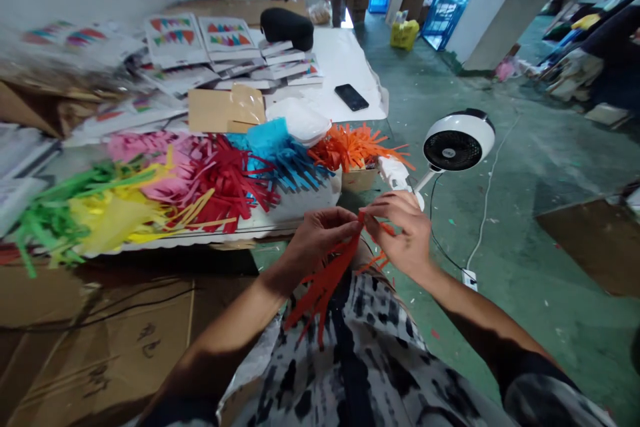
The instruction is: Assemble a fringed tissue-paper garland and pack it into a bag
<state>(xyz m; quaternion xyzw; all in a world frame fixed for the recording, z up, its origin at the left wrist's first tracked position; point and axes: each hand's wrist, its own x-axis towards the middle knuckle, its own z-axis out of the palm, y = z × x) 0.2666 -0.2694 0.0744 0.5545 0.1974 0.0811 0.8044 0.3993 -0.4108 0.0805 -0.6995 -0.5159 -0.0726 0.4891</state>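
Observation:
Both my hands meet in front of my lap around an orange-red tissue paper tassel (pixel 331 273). My left hand (pixel 325 233) pinches its top between thumb and fingertips. Close against it, my right hand (pixel 403 230) pinches the same top end, fingers curled. Fringe strips hang down over my patterned clothing, and a few orange strips show below my right hand. On the table just ahead lie piles of fringed paper: orange (pixel 350 145), blue (pixel 280 150), dark red (pixel 233 177), pink (pixel 173 167), yellow (pixel 117 207) and green (pixel 55 213).
Printed packets (pixel 175 40), a black case (pixel 287 28) and a phone (pixel 351 97) lie farther back on the table. To the right stands a white fan (pixel 459 140), its cord running to a power strip (pixel 469 279). Cardboard (pixel 125 353) is at lower left.

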